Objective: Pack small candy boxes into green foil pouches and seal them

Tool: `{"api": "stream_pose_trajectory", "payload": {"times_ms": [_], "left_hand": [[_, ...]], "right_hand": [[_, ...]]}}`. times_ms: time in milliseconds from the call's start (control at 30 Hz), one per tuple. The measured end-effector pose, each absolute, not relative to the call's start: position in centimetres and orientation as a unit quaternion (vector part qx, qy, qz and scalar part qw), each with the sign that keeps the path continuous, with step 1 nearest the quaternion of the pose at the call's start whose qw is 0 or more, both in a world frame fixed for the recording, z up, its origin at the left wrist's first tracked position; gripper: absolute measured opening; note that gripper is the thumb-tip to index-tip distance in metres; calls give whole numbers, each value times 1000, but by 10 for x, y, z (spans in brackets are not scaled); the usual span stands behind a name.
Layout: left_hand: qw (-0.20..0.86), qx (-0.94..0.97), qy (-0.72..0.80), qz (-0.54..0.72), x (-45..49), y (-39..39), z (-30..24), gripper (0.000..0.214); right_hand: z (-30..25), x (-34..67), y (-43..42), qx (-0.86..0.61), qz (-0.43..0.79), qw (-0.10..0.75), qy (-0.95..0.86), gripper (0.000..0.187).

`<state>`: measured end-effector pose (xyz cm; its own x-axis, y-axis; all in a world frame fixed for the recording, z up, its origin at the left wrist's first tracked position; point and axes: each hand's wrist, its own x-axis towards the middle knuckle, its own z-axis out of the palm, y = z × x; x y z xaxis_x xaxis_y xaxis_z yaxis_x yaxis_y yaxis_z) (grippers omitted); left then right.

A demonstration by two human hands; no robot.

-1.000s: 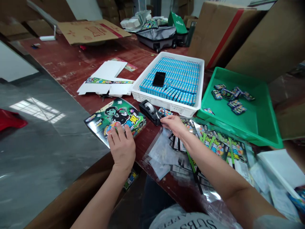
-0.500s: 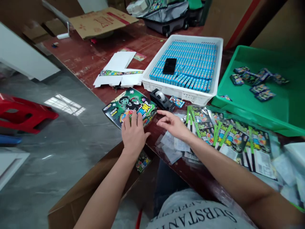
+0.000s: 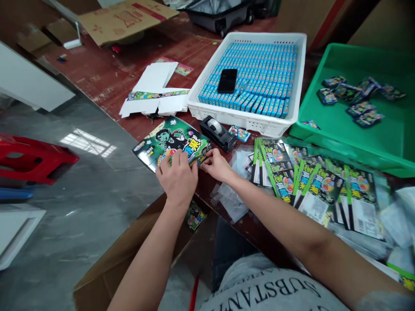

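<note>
A flat printed box in green and black with a cartoon figure lies at the table's near left edge. My left hand rests on its near side, fingers bent over the top and thumb by the right corner. At the box's right end, my right hand pinches its edge, with the fingertips partly hidden. Just beyond stands a black tape dispenser with a clear roll. A small blue packet lies beside it. Below the table edge, another printed box sits inside an open brown carton.
A white basket holds rows of small blue boxes and a black phone. To the right is a green crate with several small packets. Printed pouches cover the table's right side. White card sheets lie further back.
My right hand has moved left and now pinches the box's right edge. My left hand's fingers have bent and its thumb has drawn in against the box. The view has shifted slightly.
</note>
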<state>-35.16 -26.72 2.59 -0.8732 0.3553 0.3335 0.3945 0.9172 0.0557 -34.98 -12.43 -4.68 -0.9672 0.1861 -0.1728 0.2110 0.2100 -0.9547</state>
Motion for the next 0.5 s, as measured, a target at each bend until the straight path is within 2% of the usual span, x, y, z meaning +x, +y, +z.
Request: {"api": "stream_pose_trajectory", "payload": {"times_ms": [200, 333, 400, 500], "left_hand": [[168, -197, -964, -56, -349, -263, 25, 41], [152, -220, -959, -98, -356, -278, 29, 37], [143, -198, -952, -183, -369, -295, 28, 36], [98, -42, -903, -417, -391, -321, 19, 60]], "right_hand": [[-38, -353, -125, 188, -561, 28, 806, 41], [-27, -351, -119, 226, -497, 29, 837, 60], [-22, -353, -116, 225, -448, 35, 864, 74], [-20, -360, -111, 191, -389, 53, 900, 82]]}}
